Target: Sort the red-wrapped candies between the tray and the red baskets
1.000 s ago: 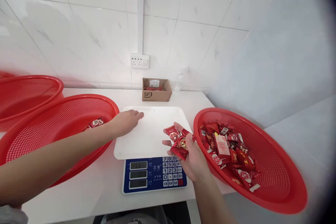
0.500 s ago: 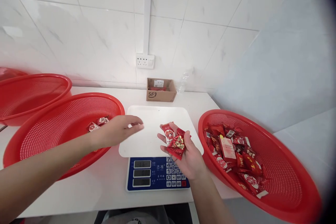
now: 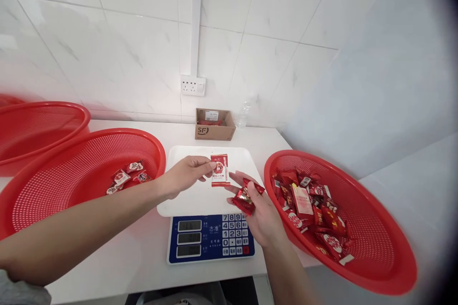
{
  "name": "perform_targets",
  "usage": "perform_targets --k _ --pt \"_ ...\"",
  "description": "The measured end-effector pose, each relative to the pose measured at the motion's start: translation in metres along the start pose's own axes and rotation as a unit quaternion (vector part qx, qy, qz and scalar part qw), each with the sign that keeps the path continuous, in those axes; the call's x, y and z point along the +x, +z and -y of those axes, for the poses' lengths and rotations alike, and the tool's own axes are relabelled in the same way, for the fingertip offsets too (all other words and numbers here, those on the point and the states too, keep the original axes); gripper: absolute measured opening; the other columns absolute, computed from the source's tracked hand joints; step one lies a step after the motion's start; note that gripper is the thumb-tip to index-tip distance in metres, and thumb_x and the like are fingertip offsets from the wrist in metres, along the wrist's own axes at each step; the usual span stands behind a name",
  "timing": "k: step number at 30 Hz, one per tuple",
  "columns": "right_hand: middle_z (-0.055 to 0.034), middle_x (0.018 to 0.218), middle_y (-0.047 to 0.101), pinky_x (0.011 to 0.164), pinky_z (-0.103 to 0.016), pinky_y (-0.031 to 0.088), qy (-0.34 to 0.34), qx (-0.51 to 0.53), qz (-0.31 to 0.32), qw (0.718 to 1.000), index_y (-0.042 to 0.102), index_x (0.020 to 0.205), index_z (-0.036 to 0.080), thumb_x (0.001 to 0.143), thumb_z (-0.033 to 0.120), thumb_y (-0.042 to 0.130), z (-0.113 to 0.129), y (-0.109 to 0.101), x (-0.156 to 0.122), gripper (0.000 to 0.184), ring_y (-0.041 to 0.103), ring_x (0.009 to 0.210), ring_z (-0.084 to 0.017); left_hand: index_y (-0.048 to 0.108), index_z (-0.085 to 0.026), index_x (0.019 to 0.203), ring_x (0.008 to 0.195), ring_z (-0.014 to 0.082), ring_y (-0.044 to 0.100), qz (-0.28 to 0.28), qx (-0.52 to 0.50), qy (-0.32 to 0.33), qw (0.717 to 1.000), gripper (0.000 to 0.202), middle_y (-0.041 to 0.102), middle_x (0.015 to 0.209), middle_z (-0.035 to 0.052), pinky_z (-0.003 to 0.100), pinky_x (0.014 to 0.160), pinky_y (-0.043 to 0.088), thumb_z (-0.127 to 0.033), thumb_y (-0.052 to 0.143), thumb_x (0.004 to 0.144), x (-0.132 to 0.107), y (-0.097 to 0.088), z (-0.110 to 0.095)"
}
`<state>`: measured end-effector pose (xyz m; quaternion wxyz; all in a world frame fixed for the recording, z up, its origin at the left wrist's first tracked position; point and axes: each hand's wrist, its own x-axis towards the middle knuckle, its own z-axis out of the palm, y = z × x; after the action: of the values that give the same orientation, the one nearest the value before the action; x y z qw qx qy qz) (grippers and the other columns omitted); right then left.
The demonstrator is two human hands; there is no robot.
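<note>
My left hand (image 3: 189, 174) pinches a flat red-and-white candy packet (image 3: 219, 170) by its left edge, above the white pan (image 3: 189, 202) of a scale. Just to the right, my right hand (image 3: 259, 207) is closed on a shiny red-and-gold wrapped candy (image 3: 246, 197), with the thumb over it. Whether more candies lie under that thumb is hidden. Several wrapped candies (image 3: 129, 175) lie in the red basket (image 3: 53, 171) at left, partly behind my left forearm. A fuller heap of red packets (image 3: 315, 214) fills part of the right red basket (image 3: 375, 205).
Below the pan is the scale's blue panel (image 3: 211, 238) with keys and displays. At the back stand a small cardboard box (image 3: 214, 132) and a clear plastic bottle (image 3: 244, 114). Another red basket (image 3: 43, 126) is at far left. A wall socket (image 3: 193, 86) is above the table.
My left hand has moved right from beside the left basket and taken the red-and-white packet out of my right hand. The right hand keeps the red-and-gold candy. The view has shifted slightly.
</note>
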<state>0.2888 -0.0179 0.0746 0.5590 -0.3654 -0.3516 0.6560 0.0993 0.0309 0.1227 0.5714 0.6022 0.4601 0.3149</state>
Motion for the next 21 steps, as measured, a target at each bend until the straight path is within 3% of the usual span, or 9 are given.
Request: perform_targets --k 4,6,10,16,21 --pt "0.0012 0.07 0.062 0.067 -0.027 0.048 -0.016 -0.068 -0.007 0.998 0.065 0.099 0.021 0.076 0.04 0.069 -0.003 0.003 0.007 0.03 0.056 0.066 -0.012 0.064 -0.019 0.073 0.075 0.0141 0.05 -0.023 0.016 0.013 1.0 0.031 0.06 0.077 -0.0001 0.029 0.074 0.041 -0.046 0.052 0.082 -0.003 -0.003 0.001" --pt "0.0035 0.061 0.058 0.063 -0.025 0.046 -0.021 -0.117 -0.007 0.993 0.065 0.095 0.02 0.074 0.041 0.071 -0.004 0.008 0.009 0.03 0.052 0.059 -0.01 0.063 -0.019 0.071 0.073 0.0135 0.05 -0.019 0.022 0.033 0.999 0.03 0.058 0.074 -0.001 0.028 0.073 0.04 -0.045 0.052 0.083 -0.004 0.001 0.002" --pt "0.0026 0.063 0.061 0.063 -0.025 0.047 -0.024 -0.142 -0.012 0.989 0.064 0.083 0.018 0.069 0.04 0.074 -0.004 0.016 0.012 0.028 0.053 0.058 -0.01 0.061 -0.018 0.069 0.072 0.0133 0.05 -0.002 0.015 0.06 0.998 0.031 0.057 0.071 -0.0012 0.028 0.072 0.041 -0.044 0.051 0.084 -0.005 0.008 0.003" --pt "0.002 0.06 0.061 0.061 -0.027 0.049 -0.001 -0.133 -0.022 0.991 0.063 0.078 0.017 0.067 0.039 0.075 0.0 0.018 0.011 0.028 0.054 0.057 -0.011 0.062 -0.017 0.08 0.07 0.0132 0.051 0.063 -0.034 0.022 0.997 0.029 0.059 0.075 0.0003 0.029 0.069 0.04 -0.046 0.055 0.081 -0.003 0.013 -0.003" --pt "0.004 0.055 0.057 0.06 -0.025 0.047 -0.008 -0.157 -0.01 0.987 0.06 0.074 0.017 0.07 0.038 0.072 0.0 0.022 0.008 0.024 0.052 0.055 -0.01 0.057 -0.016 0.072 0.062 0.0107 0.044 0.096 -0.081 0.038 0.991 0.027 0.053 0.065 -0.0029 0.027 0.064 0.035 -0.042 0.059 0.08 0.0 0.016 -0.002"
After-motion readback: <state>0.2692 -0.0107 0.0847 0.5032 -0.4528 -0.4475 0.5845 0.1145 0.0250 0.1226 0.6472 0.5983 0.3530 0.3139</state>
